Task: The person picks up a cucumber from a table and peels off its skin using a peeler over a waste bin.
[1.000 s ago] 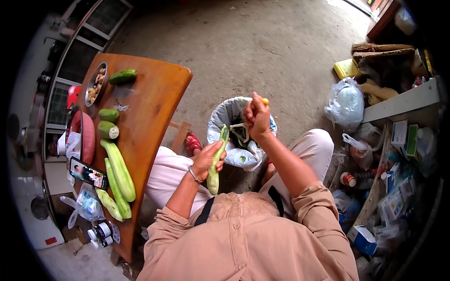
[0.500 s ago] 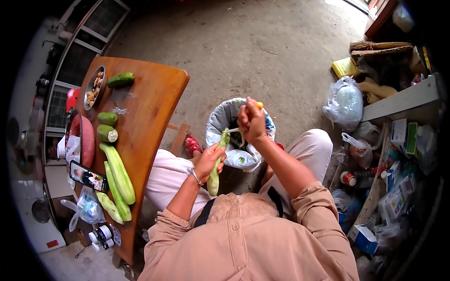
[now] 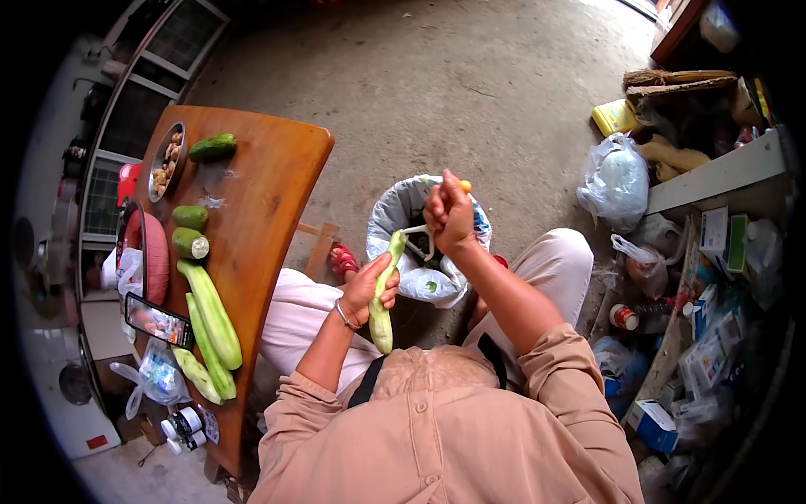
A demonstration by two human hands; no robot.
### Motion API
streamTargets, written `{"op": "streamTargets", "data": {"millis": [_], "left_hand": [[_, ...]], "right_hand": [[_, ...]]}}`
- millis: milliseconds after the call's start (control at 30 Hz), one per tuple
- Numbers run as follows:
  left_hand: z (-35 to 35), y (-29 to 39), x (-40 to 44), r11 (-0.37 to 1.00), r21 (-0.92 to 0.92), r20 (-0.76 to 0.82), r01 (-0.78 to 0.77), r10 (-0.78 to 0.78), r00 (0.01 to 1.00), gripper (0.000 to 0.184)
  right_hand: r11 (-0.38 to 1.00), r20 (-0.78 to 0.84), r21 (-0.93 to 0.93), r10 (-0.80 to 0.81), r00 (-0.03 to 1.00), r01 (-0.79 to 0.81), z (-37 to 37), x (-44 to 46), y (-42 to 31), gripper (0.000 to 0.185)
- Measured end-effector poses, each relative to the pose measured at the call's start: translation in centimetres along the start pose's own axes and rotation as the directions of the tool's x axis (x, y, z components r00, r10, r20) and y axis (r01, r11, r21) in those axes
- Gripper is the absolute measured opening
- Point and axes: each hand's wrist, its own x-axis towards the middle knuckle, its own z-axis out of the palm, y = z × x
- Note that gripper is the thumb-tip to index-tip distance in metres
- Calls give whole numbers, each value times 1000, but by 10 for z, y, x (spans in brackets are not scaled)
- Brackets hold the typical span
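Note:
My left hand [image 3: 366,291] is wrapped round a long pale green gourd [image 3: 381,328], its skin largely off. The gourd slants, with its far tip over the lined bin [image 3: 386,210]. In my closed right hand [image 3: 451,220] is a peeler [image 3: 430,244]; its orange handle end pokes out above the fist. The peeler's white head is at the gourd's far tip; I cannot tell if the blade touches. On the table to my left lie peeled long gourds [image 3: 217,319], two short green pieces [image 3: 191,218] and a dark green cucumber [image 3: 212,148].
The wooden table [image 3: 277,193] also holds a bowl of small brown pieces [image 3: 170,160], a pink basin [image 3: 155,256] and a phone [image 3: 158,320]. Plastic bags [image 3: 615,181], boxes [image 3: 655,427] and a yellow container [image 3: 615,118] crowd the right side. Concrete floor [image 3: 437,92] stretches ahead.
My left hand has slid slightly up and left along with the gourd. The peeler stays near the gourd's far tip, and a bit of dark green skin there no longer shows.

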Motion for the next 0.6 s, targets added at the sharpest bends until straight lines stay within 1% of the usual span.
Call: {"op": "streamTargets", "data": {"millis": [33, 67, 100, 167, 200, 233, 300, 333, 367, 400, 433, 500, 567, 600], "left_hand": [[-1, 0, 2, 998, -53, 39, 28, -26, 999, 19], [-1, -1, 5, 997, -62, 87, 44, -38, 995, 17], [-1, 0, 4, 997, -60, 88, 45, -40, 995, 17], [-2, -1, -1, 995, -66, 140, 72, -62, 988, 21], [1, -1, -8, 993, -104, 183, 55, -35, 983, 23], [-2, 0, -7, 993, -96, 184, 62, -44, 982, 23], [-8, -1, -6, 983, -175, 173, 62, -31, 984, 28], [-10, -2, -5, 980, -193, 159, 45, -14, 987, 32], [-12, -1, -3, 980, -194, 159, 45, -14, 987, 32], [-12, 0, 0, 963, -261, 163, 68, -25, 986, 34], [-13, -1, 3, 941, -326, 168, 91, -37, 985, 35], [-17, -5, 9, 932, -342, 185, 120, -58, 981, 36], [-16, -8, 11, 938, -278, 307, 209, -120, 944, 39], [-13, -6, 7, 942, -260, 320, 211, -122, 939, 42]], "right_hand": [[999, 32, -24, 31, 999, -30, 3, -3, 4, 35], [998, 47, -7, 67, 997, -67, 1, -2, 10, 34], [998, 46, -6, 65, 997, -65, -3, 2, 9, 34], [997, -71, -12, -80, 994, 79, -12, 13, 2, 33], [975, -137, -160, -178, 974, 156, -15, 18, -3, 33], [978, -161, -121, -186, 969, 168, -21, 20, -6, 34], [985, -173, -52, -174, 969, 167, -23, 19, -7, 35], [985, -166, -54, -172, 971, 165, -19, 19, -6, 35], [993, -129, -3, -114, 985, 115, -17, 17, -4, 36], [997, -92, 46, -59, 994, 63, -13, 13, -2, 36], [997, -30, 70, -22, 999, 24, -8, 9, 0, 36], [994, 40, 64, 89, 995, -91, 0, 0, 6, 35], [995, 62, 35, 86, 994, -89, -4, 4, 9, 34], [995, -37, -89, -52, 998, 48, -9, 10, 6, 34]]}}
